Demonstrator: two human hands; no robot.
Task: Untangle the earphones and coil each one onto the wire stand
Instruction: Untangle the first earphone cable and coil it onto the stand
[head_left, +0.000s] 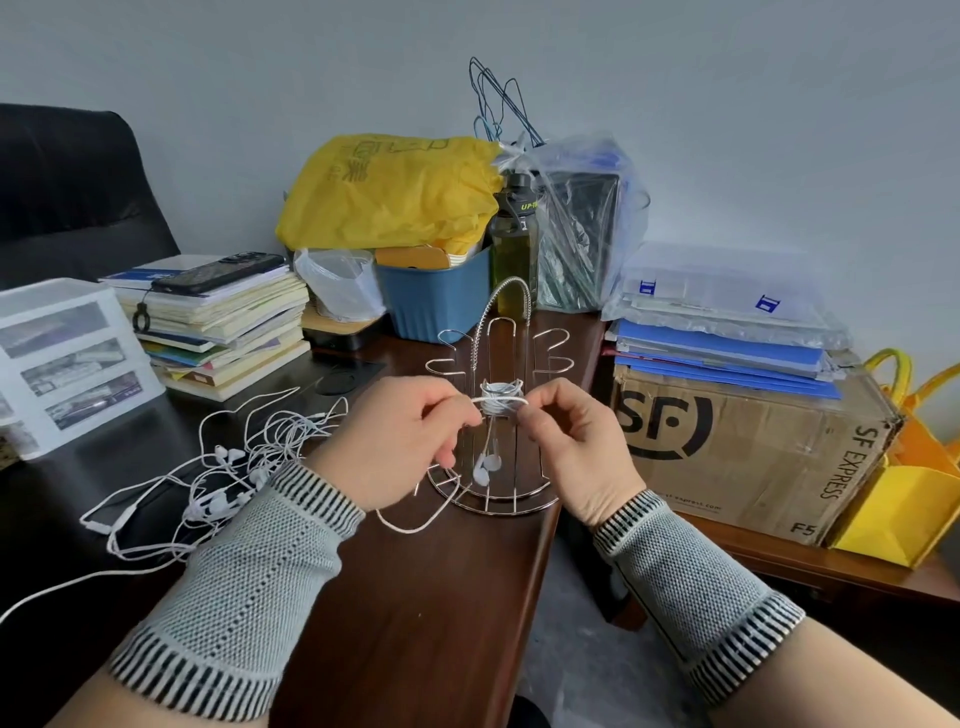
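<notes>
A chrome wire stand (519, 499) with hooked arms sits on the brown desk in front of me. A white earphone cable is coiled (500, 396) around its middle bars, and two earbuds (487, 466) hang below the coil. My left hand (400, 441) pinches the cable just left of the coil; the loose tail (410, 526) loops down under it. My right hand (566, 441) pinches the cable at the coil's right side. A tangled pile of white earphones (228, 478) lies on the dark surface to the left.
Stacked books with a phone (218, 322) stand at the left, a blue bin (436, 296) with a yellow bag and a green bottle (514, 244) behind the stand. A cardboard box (743, 457) with folders sits right, past the desk edge.
</notes>
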